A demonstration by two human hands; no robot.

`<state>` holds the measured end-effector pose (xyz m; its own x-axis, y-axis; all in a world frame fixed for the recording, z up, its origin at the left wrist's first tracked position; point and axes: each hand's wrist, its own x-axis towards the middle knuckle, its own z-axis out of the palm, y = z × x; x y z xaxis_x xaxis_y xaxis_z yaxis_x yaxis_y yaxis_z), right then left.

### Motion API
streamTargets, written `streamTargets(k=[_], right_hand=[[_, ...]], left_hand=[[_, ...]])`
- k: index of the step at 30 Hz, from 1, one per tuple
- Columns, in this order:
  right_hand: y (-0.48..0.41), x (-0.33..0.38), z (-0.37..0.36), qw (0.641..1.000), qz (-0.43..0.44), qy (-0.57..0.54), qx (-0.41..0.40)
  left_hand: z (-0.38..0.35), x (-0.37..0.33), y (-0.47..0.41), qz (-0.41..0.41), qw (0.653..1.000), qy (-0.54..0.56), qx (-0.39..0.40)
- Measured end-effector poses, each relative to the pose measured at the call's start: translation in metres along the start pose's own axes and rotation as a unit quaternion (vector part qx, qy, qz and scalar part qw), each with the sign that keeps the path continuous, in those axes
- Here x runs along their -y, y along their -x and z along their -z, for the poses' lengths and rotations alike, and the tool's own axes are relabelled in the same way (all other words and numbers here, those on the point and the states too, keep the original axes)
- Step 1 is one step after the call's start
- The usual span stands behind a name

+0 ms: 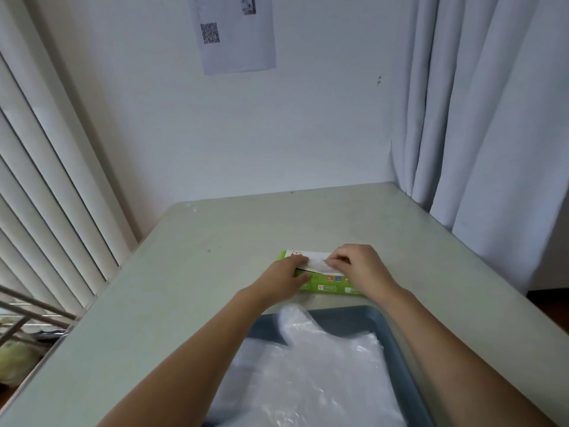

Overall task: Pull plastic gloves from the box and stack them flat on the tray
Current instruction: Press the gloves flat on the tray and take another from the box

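Clear gloves lie flat on the grey tray, nearer than both hands; another pull looks to be starting.
Left hand grips the green box by its left end; right hand, just right of that grip, pinches at the top slot, though whether film is caught I cannot tell. Next: draw one glove out, box held down.

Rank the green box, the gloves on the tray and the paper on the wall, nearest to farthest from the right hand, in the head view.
1. Box, under the right hand's fingers.
2. Gloves, nearer the camera, in the tray.
3. Paper, high on the far wall.
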<state>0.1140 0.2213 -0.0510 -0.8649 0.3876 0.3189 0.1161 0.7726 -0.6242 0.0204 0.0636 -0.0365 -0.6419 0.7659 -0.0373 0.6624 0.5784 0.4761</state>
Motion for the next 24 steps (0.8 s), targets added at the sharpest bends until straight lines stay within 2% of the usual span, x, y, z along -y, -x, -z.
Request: streamTargets(k=[5, 10, 15, 19, 22, 24], right_hand=[[-0.003, 0.007, 0.012, 0.994, -0.016, -0.096, -0.059], [0.001, 0.024, 0.018, 0.991, 0.019, -0.128, -0.028], [0.001, 0.036, 0.028, 0.976, 0.022, -0.200, -0.080], [0.003, 0.044, 0.051, 0.930, 0.001, -0.329, -0.166], [0.005, 0.044, 0.067, 0.921, 0.011, -0.337, -0.197], [0.008, 0.045, 0.074, 0.915, 0.021, -0.345, -0.206]], left_hand=[[-0.005, -0.001, -0.010, 0.015, 0.998, -0.011, -0.054], [-0.005, -0.007, -0.015, 0.009, 0.999, -0.027, -0.042], [-0.009, -0.013, -0.019, 0.014, 0.996, -0.081, -0.020], [-0.009, -0.019, -0.016, 0.031, 0.998, -0.054, -0.032], [-0.003, -0.018, -0.019, 0.043, 0.999, -0.028, -0.018], [0.006, -0.016, -0.021, 0.067, 0.995, 0.068, -0.014]])
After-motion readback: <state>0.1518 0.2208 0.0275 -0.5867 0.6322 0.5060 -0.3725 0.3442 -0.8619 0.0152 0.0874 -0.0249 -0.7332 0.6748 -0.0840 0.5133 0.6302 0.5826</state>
